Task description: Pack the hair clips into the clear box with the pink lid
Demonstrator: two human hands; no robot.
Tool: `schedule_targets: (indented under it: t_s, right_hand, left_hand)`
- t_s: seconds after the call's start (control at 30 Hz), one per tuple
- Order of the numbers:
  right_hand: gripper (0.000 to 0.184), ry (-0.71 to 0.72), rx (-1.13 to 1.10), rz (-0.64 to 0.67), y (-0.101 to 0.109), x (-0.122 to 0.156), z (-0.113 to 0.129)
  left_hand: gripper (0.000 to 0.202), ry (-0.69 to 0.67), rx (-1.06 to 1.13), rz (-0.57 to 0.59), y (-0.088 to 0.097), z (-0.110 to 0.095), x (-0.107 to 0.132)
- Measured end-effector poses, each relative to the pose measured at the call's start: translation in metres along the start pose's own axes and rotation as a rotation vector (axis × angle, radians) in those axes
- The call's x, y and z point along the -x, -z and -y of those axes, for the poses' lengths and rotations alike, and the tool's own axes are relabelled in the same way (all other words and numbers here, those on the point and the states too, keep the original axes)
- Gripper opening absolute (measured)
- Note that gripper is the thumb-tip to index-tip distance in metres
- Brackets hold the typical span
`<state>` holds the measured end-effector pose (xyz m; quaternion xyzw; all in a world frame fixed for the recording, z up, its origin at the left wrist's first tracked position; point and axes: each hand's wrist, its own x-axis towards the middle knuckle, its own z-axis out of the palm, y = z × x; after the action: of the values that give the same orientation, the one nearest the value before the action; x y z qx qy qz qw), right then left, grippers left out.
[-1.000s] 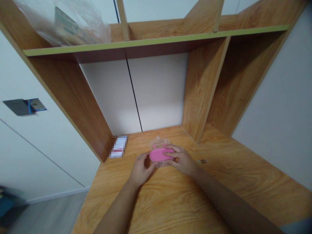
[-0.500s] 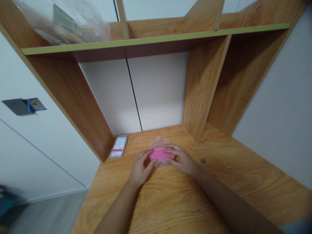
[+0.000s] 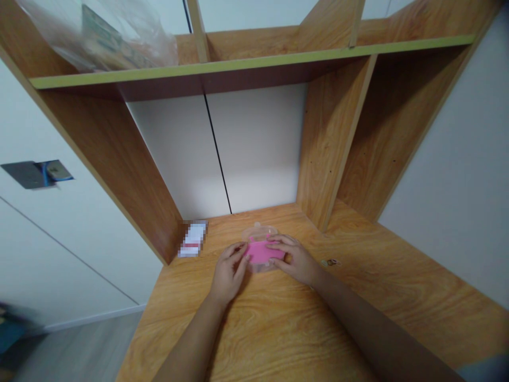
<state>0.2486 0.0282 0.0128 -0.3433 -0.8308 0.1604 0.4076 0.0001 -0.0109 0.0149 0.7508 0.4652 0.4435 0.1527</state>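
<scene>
A small clear plastic container (image 3: pixel 260 233) stands on the wooden desk (image 3: pixel 278 323), with a pink lid (image 3: pixel 261 251) over its near part. My left hand (image 3: pixel 227 275) grips the lid's left edge with curled fingers. My right hand (image 3: pixel 296 260) holds the lid's right side, fingers over the top and thumb at the front. Most of the container's body is hidden under the lid and my fingers.
A small white packet (image 3: pixel 193 239) lies at the back left of the desk by the wooden side panel (image 3: pixel 119 164). A tiny object (image 3: pixel 331 262) lies right of my right hand. A shelf (image 3: pixel 246 66) above holds a plastic bag (image 3: pixel 99 37).
The pink lid has tipped and shifted slightly between my hands, looking squarer now than the flat oval before. My left fingers have moved further up onto its left edge.
</scene>
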Motion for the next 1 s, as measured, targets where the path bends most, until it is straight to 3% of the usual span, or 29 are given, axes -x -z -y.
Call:
schedule_targets:
  t_s: [0.4, 0.53, 0.8, 1.0]
  right_hand:
    - [0.023, 0.043, 0.142, 0.046, 0.006, -0.003, -0.003]
    - [0.025, 0.08, 0.182, 0.092, 0.009, -0.004, -0.004]
    - [0.027, 0.148, 0.156, 0.087, 0.011, -0.004, -0.007]
    - [0.028, 0.14, 0.098, 0.09, 0.014, -0.006, -0.007]
  left_hand:
    - [0.031, 0.186, 0.265, -0.016, -0.009, 0.008, -0.004]
    - [0.027, 0.198, 0.21, 0.01, -0.009, 0.01, -0.002]
    - [0.028, 0.057, 0.047, -0.018, -0.006, 0.002, -0.002]
    - [0.021, -0.112, -0.133, -0.133, -0.003, 0.0, -0.003]
